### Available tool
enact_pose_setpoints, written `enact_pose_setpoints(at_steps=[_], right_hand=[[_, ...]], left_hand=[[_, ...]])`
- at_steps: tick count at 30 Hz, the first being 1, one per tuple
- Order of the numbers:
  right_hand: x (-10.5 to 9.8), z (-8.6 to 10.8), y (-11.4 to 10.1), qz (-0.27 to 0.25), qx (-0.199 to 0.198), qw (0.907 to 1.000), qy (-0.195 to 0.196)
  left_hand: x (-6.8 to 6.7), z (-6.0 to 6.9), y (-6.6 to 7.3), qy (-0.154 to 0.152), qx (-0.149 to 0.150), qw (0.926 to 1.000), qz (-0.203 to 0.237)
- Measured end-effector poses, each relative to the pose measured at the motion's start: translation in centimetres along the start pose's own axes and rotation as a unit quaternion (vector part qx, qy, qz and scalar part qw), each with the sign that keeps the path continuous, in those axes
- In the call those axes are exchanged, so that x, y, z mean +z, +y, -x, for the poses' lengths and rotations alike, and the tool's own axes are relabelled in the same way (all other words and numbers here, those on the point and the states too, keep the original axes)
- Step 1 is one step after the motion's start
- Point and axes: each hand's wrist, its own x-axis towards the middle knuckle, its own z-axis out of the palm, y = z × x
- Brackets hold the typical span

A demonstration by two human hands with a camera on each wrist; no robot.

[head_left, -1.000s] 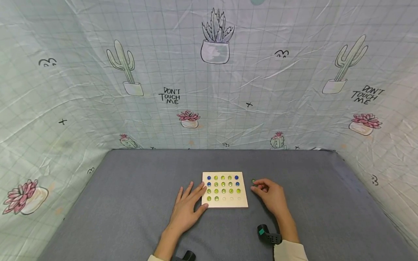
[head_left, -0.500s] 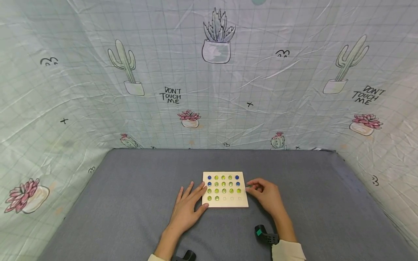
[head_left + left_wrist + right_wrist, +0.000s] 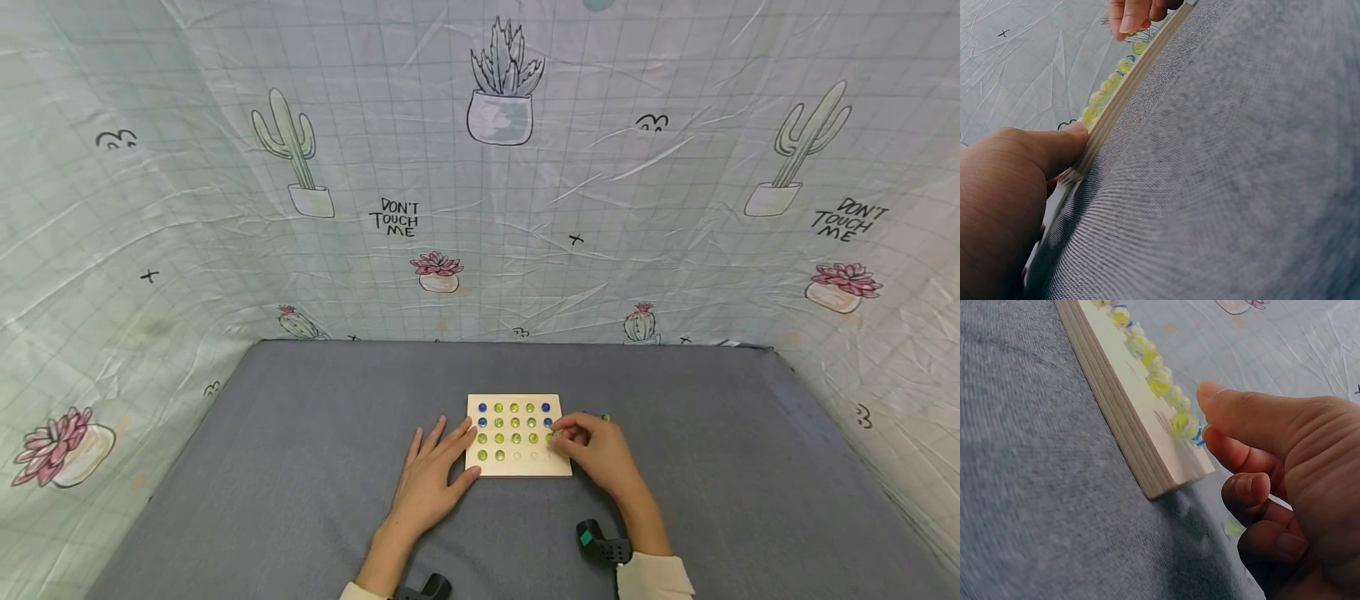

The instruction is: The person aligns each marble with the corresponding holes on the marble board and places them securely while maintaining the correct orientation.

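Note:
A light wooden board (image 3: 525, 468) lies on the cloth, with rows of green marbles and a few blue marbles (image 3: 546, 408) seated in its hollows. My left hand (image 3: 431, 483) rests against the board's left side, fingers spread and straight, the thumb at its near left corner. Over the board's right edge, my right hand (image 3: 600, 450) pinches a green marble (image 3: 556, 432) between thumb and forefinger; the fingers cover most of it. In the right wrist view the thumb and forefinger of the right hand (image 3: 1285, 469) come close together beside the seated marbles (image 3: 1183, 425).
Another green marble (image 3: 606, 417) lies on the grey cloth (image 3: 720, 467) just behind my right hand. The board's nearest row has bare hollows (image 3: 534, 456) toward the right. A printed curtain (image 3: 525, 192) encloses the back and sides.
My right hand has moved left from the cloth to above the board's right edge, carrying the green marble. The left hand has stayed in place at the board.

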Motion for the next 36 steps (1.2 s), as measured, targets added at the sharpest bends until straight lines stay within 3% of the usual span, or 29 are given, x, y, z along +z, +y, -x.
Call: enact_pose_setpoints(at_steps=[15, 36], right_hand=[[1.6, -0.2, -0.7, 0.002, -0.055, 0.9979, -0.035], [2.8, -0.3, -2.0, 0.020, -0.078, 0.9942, -0.071]], left_hand=[[0.1, 0.0, 0.0, -0.008, -0.006, 0.9999, -0.003], [0.1, -0.1, -0.2, -0.006, -0.004, 1.0000, -0.001]])
